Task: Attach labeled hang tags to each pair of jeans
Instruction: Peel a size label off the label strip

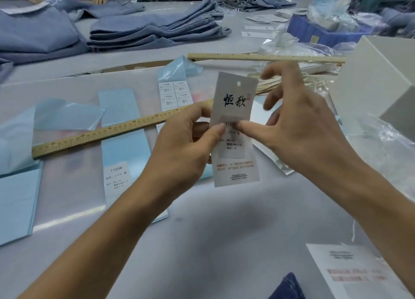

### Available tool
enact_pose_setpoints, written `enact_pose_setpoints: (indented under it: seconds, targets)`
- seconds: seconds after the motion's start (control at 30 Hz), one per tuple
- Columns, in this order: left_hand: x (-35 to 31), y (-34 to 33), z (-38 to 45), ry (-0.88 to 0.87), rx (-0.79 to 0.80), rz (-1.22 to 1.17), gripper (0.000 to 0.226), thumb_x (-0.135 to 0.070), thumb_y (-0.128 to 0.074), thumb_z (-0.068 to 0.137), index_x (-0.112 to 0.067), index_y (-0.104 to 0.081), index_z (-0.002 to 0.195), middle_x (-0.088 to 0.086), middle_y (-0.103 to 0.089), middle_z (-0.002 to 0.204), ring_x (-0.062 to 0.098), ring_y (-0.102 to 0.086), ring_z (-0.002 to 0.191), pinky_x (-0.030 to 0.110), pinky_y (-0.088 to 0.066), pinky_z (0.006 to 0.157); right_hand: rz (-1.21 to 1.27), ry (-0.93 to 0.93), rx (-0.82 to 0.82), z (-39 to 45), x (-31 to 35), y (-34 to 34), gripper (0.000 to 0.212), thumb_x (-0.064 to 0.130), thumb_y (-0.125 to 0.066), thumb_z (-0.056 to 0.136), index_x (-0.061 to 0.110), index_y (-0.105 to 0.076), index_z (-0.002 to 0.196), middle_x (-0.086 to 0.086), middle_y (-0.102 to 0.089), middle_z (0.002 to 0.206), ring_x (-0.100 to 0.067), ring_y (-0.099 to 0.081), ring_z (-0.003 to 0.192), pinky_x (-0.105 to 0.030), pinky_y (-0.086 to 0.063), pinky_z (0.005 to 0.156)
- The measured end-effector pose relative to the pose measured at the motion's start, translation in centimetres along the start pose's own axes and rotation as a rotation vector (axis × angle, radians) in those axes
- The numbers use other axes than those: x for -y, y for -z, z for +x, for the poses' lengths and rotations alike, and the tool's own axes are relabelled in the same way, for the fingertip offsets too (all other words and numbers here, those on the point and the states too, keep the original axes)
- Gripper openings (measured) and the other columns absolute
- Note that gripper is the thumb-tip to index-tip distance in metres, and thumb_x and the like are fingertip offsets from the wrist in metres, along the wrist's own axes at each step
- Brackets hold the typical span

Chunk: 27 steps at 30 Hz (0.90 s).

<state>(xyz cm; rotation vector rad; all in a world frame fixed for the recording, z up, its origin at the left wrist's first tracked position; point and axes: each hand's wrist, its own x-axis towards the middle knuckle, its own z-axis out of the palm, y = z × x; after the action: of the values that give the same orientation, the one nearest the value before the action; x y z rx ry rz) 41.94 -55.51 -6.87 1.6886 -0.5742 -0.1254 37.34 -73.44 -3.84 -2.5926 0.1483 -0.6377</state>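
1. My left hand (190, 136) pinches the tag (235, 128) by its left edge, thumb on the face and fingers behind, holding it upright above the tabletop (213, 242) — punched hole at the top, far from me.
2. My right hand (298, 128) grasps nothing; its thumb presses flat on the sticker (231, 139) in the tag's middle, and the other fingers are spread and lifted off to the right.
3. The tag's long axis runs away from me, almost vertical, leaning slightly right at the bottom. The sticker sits square along that axis, below the printed characters.
4. I judge the step as smoothing the sticker down; the hole is empty, so stringing is not yet done.
5. The strings (269, 83) lie just beyond my right hand, which is the nearer and the free one — so that hand should fetch one.
6. The jeans (157, 31) are stacked well beyond both hands, to the far left.
7. The label sheet (176, 94) lies just past my left hand, beside the ruler (107, 132).
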Motion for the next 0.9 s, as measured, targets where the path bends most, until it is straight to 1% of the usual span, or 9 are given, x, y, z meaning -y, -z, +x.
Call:
enact_pose_setpoints:
  seconds: [0.07, 0.13, 0.27, 0.37, 0.43, 0.67, 0.73, 0.83, 0.9]
  targets:
    - [-0.3, 0.2, 0.1, 0.016, -0.017, -0.082, 0.012, -0.016, -0.060, 0.100, -0.022, -0.064, 0.109, -0.010, -0.079, 0.099, 0.009, -0.075, 0.090, 0.023, -0.060, 0.063, 0.297, -0.176, 0.151, 0.8, -0.2, 0.4, 0.065, 0.052, -0.084, 0.069, 0.026, -0.052, 0.118, 0.006, -0.068, 0.090, -0.016, -0.068, 0.076, -0.030, -0.056, 0.064]
    - [-0.8, 0.3, 0.2, 0.044, 0.003, -0.170, 0.016, -0.018, -0.063, 0.097, -0.020, -0.064, 0.113, -0.007, -0.079, 0.100, 0.014, -0.076, 0.091, 0.026, -0.061, 0.066, 0.699, -0.270, 0.340, 1.4, -0.3, 1.1, 0.047, 0.039, -0.080, 0.069, 0.013, -0.068, 0.106, -0.002, -0.077, 0.089, -0.021, -0.075, 0.081, -0.031, -0.063, 0.068]
    - [-2.3, 1.2, 1.0, 0.063, 0.000, -0.276, 0.018, -0.030, -0.070, 0.086, -0.022, -0.073, 0.101, 0.003, -0.079, 0.102, 0.024, -0.076, 0.093, 0.031, -0.062, 0.069, 0.932, -0.183, 0.417, 2.6, 0.5, 2.5, 0.034, 0.020, -0.070, 0.083, -0.008, -0.066, 0.102, -0.012, -0.077, 0.098, -0.023, -0.075, 0.088, -0.037, -0.063, 0.078]
    - [-3.7, 2.1, 2.2, 0.138, -0.011, -0.345, 0.013, -0.032, -0.073, 0.083, -0.024, -0.078, 0.091, 0.006, -0.078, 0.105, 0.024, -0.076, 0.093, 0.033, -0.062, 0.071, 0.816, -0.133, 0.527, 3.3, 0.8, 4.3, 0.025, 0.022, -0.059, 0.099, 0.001, -0.068, 0.109, -0.016, -0.074, 0.102, -0.028, -0.072, 0.090, -0.039, -0.061, 0.084]
    - [-5.3, 3.0, 2.5, 0.140, -0.038, -0.329, 0.014, -0.034, -0.076, 0.077, -0.025, -0.079, 0.087, 0.004, -0.079, 0.102, 0.021, -0.077, 0.088, 0.032, -0.063, 0.068, 0.749, -0.134, 0.554, 3.0, 0.6, 6.2, 0.026, 0.026, -0.056, 0.103, 0.004, -0.070, 0.105, -0.014, -0.072, 0.090, -0.021, -0.067, 0.078, -0.031, -0.056, 0.073]
    - [-12.6, 3.3, -3.1, 0.245, -0.047, -0.271, 0.062, -0.056, -0.092, 0.048, -0.026, -0.077, 0.100, 0.006, -0.079, 0.102, 0.026, -0.078, 0.082, 0.039, -0.063, 0.063, 0.469, -0.418, 0.538, -7.0, -6.7, 13.6, 0.005, 0.009, -0.069, 0.093, 0.008, -0.073, 0.095, -0.003, -0.071, 0.074, -0.012, -0.061, 0.063, -0.024, -0.051, 0.061]
    - [-14.6, 1.6, -5.5, 0.316, -0.037, -0.317, 0.045, -0.045, -0.087, 0.055, -0.025, -0.077, 0.095, 0.009, -0.079, 0.097, 0.025, -0.078, 0.077, 0.031, -0.061, 0.058, 0.330, -0.504, 0.535, -11.0, -8.4, 13.7, 0.005, 0.007, -0.068, 0.091, 0.008, -0.074, 0.091, 0.000, -0.069, 0.074, -0.008, -0.058, 0.061, -0.023, -0.051, 0.064]
    - [-17.1, -1.0, -8.8, 0.448, -0.054, -0.366, 0.041, -0.019, -0.078, 0.063, -0.017, -0.071, 0.103, 0.013, -0.078, 0.098, 0.029, -0.077, 0.079, 0.035, -0.061, 0.056, 0.055, -0.345, 0.481, -14.2, -9.6, 11.6, 0.015, 0.008, -0.061, 0.095, 0.016, -0.066, 0.082, 0.010, -0.061, 0.080, 0.000, -0.053, 0.071, -0.021, -0.044, 0.069]
    - [-18.3, -2.4, -10.3, 0.536, -0.089, -0.366, 0.054, -0.008, -0.082, 0.056, -0.017, -0.065, 0.108, 0.014, -0.078, 0.098, 0.030, -0.077, 0.082, 0.045, -0.058, 0.069, -0.096, -0.220, 0.562, -14.9, -10.7, 10.2, 0.022, 0.004, -0.052, 0.098, 0.017, -0.068, 0.105, 0.003, -0.063, 0.108, -0.012, -0.059, 0.097, -0.030, -0.047, 0.083]
